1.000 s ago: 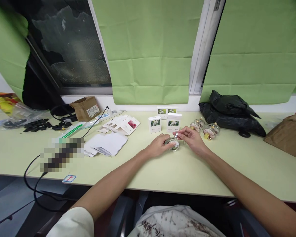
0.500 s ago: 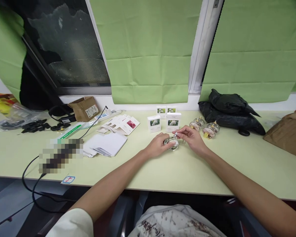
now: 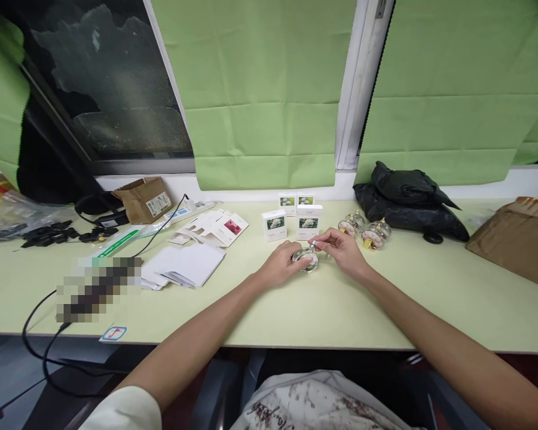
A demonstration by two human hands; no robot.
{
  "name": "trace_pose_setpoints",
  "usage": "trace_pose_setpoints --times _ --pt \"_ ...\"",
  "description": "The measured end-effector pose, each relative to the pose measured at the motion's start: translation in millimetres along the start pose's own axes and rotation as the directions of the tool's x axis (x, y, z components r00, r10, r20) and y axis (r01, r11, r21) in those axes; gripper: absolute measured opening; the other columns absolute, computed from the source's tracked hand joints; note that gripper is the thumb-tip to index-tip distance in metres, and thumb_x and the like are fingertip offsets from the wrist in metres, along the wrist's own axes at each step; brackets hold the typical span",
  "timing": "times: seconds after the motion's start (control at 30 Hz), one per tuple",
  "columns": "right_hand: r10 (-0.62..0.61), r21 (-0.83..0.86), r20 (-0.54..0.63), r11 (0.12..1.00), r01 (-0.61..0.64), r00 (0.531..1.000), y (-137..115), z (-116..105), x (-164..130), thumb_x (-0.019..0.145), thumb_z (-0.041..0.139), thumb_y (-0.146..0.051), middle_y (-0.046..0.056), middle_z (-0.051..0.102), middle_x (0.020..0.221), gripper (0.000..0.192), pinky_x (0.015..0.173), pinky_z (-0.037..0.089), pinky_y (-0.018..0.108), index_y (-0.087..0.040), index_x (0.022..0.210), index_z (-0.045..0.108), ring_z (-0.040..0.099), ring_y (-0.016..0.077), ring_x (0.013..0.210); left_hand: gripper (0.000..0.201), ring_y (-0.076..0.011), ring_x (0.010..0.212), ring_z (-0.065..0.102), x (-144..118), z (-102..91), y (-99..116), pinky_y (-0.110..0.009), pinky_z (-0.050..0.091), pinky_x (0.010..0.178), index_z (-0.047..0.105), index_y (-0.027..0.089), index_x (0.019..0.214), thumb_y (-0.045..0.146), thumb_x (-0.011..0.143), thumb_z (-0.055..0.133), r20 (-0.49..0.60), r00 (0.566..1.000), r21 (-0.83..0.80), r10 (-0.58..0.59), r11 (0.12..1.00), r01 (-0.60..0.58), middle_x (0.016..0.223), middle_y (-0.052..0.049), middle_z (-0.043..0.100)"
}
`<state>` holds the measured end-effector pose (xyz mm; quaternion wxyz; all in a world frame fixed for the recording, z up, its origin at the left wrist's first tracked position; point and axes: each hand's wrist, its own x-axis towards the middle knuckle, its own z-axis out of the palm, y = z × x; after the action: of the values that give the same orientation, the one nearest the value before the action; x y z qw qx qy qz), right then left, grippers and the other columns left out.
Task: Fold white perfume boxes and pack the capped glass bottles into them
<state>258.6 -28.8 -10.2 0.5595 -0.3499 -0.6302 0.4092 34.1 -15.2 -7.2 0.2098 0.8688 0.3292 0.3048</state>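
Note:
Over the middle of the table, my left hand (image 3: 278,263) is closed on the left side of a round clear glass bottle (image 3: 311,263), its thumb lying across the front. The bottle is tilted, and pale contents or a label show through it. My right hand (image 3: 341,251) pinches the silver neck piece (image 3: 312,244) at its top between thumb and fingertips. Whether that piece is a loose cap or fixed, I cannot tell. Just behind stand several small white boxes (image 3: 308,232) with flower pictures. Right of them sit two round clear bottles (image 3: 375,236) with gold tops.
On the left lie flattened white cartons (image 3: 231,230), white sheets (image 3: 199,263), a blurred dark object with a cable, and an open brown box (image 3: 144,202). Black plastic bags (image 3: 407,206) and a brown package (image 3: 517,239) occupy the right side. The table's front edge (image 3: 318,347) runs below my forearms.
The whole view has shifted slightly, so things appear a little further left. Both hands keep the same hold on the bottle and its neck piece.

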Motion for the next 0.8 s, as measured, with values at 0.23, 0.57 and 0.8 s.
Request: trace_pose_setpoints --times 0.23,0.57,0.8 --pt "-0.007 -0.042 0.012 0.999 0.007 1.0 6.3 -1.7 -1.3 0.084 0.081 -0.056 0.008 0.079 0.102 0.036 0.089 0.058 0.043 -0.022 0.088 0.071 0.07 0.0215 0.089 0.041 -0.0205 0.084 0.051 0.0 -0.2 0.1 -0.033 0.038 0.075 0.049 0.021 0.079 0.055 0.101 0.055 0.005 1.0 0.021 0.001 1.0 -0.001 0.08 -0.001 0.056" --pt "-0.044 -0.145 0.052 0.988 0.051 0.998 5.2 -1.4 -2.3 0.093 0.073 -0.046 0.007 0.075 0.105 0.024 0.094 0.055 0.042 -0.023 0.086 0.07 0.07 0.0242 0.1 0.04 -0.0212 0.084 0.051 -0.8 -0.4 0.1 -0.034 0.038 0.075 0.051 0.021 0.081 0.055 0.102 0.055 0.002 1.0 0.03 0.004 1.0 -0.004 0.082 -0.002 0.058" --pt "-0.049 -0.173 0.096 0.983 0.065 0.994 3.8 -2.8 -1.4 0.095 0.069 -0.044 0.006 0.073 0.104 0.023 0.096 0.054 0.041 -0.023 0.086 0.068 0.069 0.0239 0.104 0.041 -0.0224 0.087 0.052 -0.9 1.0 -1.4 -0.035 0.039 0.077 0.051 0.022 0.082 0.057 0.103 0.054 -0.003 1.0 0.054 -0.004 0.999 0.004 0.084 -0.003 0.06"
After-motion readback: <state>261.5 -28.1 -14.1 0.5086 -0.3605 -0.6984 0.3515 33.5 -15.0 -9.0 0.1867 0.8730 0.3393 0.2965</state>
